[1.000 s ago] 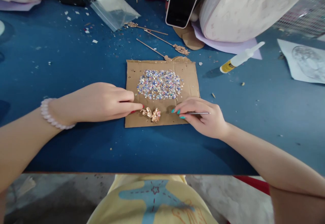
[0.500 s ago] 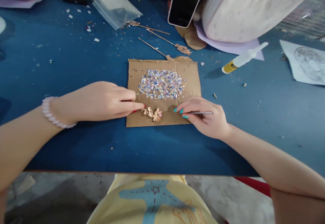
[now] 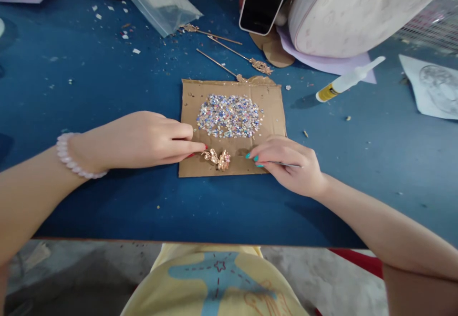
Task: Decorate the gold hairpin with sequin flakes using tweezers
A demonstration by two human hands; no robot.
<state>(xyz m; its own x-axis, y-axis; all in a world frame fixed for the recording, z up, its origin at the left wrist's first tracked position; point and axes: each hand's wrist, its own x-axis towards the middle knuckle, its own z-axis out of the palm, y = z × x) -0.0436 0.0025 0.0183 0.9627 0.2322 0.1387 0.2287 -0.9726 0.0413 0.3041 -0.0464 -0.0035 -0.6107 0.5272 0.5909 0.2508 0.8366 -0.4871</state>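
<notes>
A gold flower hairpin [image 3: 219, 159] with pinkish stones lies along the lower part of a cardboard sheet [image 3: 274, 115]. My left hand [image 3: 150, 140], wearing a pale beaded bracelet, is closed at its left end, fingertips pinching it; the rest of that end is hidden. On the right, my right hand [image 3: 291, 165] pinches a slim silvery tool [image 3: 288, 165] like a pen. The tool's tip, towards the flower, is too fine to make out, so I cannot tell its exact kind. Just above both hands, small glittering blue, white and pink chips [image 3: 229, 115] spread over the cardboard.
Behind the cardboard lie several gold hairpins [image 3: 260, 66] and a clear plastic bag [image 3: 162, 13]. A phone [image 3: 265, 3] leans at the back beside a large pale rounded object [image 3: 332, 15]. At the right are a glue bottle [image 3: 331, 90] and a printed paper [image 3: 431, 87].
The view has shifted slightly. My right hand has turned the slim tool a little, so less of it shows. My left hand stays on the hairpin.
</notes>
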